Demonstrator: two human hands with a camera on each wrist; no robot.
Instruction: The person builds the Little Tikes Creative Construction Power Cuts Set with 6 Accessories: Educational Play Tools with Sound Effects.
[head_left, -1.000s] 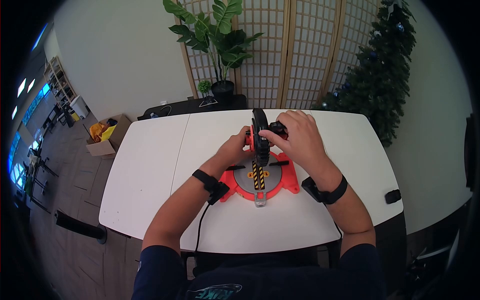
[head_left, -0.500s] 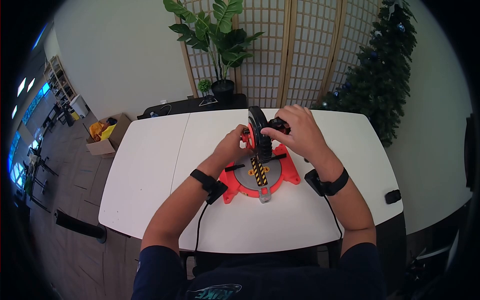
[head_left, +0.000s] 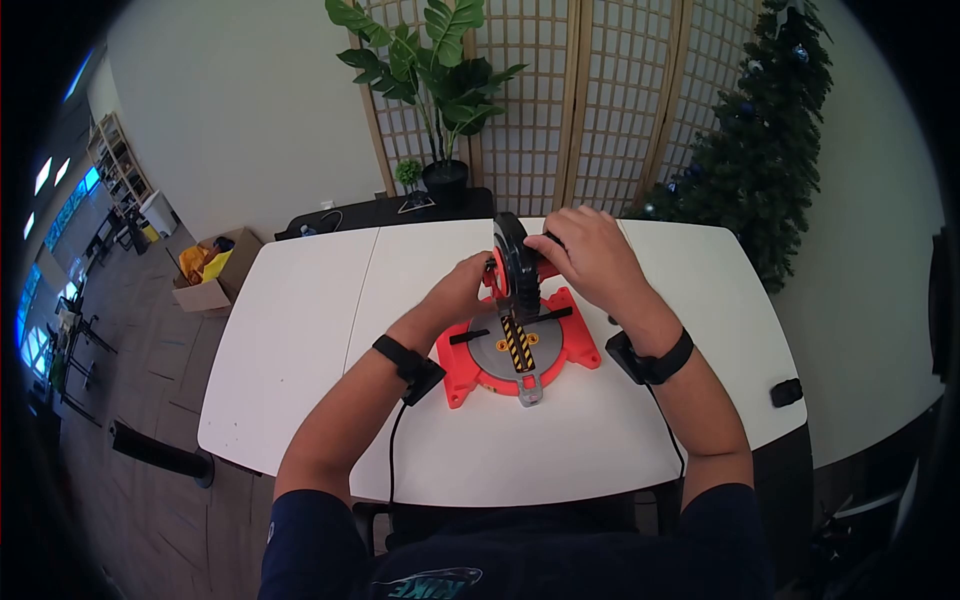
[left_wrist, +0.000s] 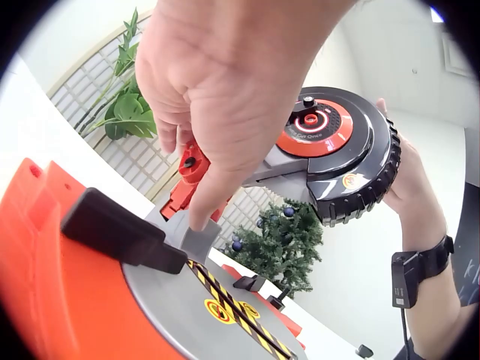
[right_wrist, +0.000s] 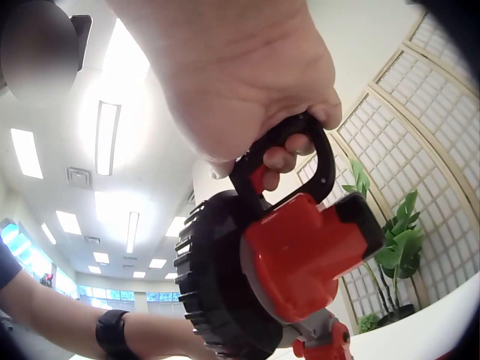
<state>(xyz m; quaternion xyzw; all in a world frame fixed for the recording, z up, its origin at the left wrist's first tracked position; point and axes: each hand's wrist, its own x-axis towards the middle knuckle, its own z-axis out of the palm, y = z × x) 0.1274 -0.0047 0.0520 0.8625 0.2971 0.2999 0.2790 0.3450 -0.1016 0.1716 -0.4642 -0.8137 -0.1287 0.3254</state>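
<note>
A red and grey toy mitre saw stands on the white table, its round grey base (head_left: 490,350) marked with a black and yellow striped strip (left_wrist: 238,306). Above the base its black toothed blade guard (head_left: 517,268) is raised. My right hand (right_wrist: 240,82) is curled round the black loop handle (right_wrist: 324,161), several fingertips showing inside the loop. My left hand (left_wrist: 225,97) grips the red hinge part (left_wrist: 193,166) at the back of the base, its thumb down near the grey support. In the head view the left fingertips are partly hidden behind the saw.
A small black object (head_left: 786,393) lies at the right table edge (head_left: 800,360). Beyond the table stand a potted plant (head_left: 446,180), a lattice screen (head_left: 620,100) and a decorated tree (head_left: 750,160). An open cardboard box (head_left: 205,296) sits on the floor at left.
The base has turned slightly, its front tab swinging to the right, and the guard has shifted a little left. Both hands remain on the saw; my left forearm has moved slightly left.
</note>
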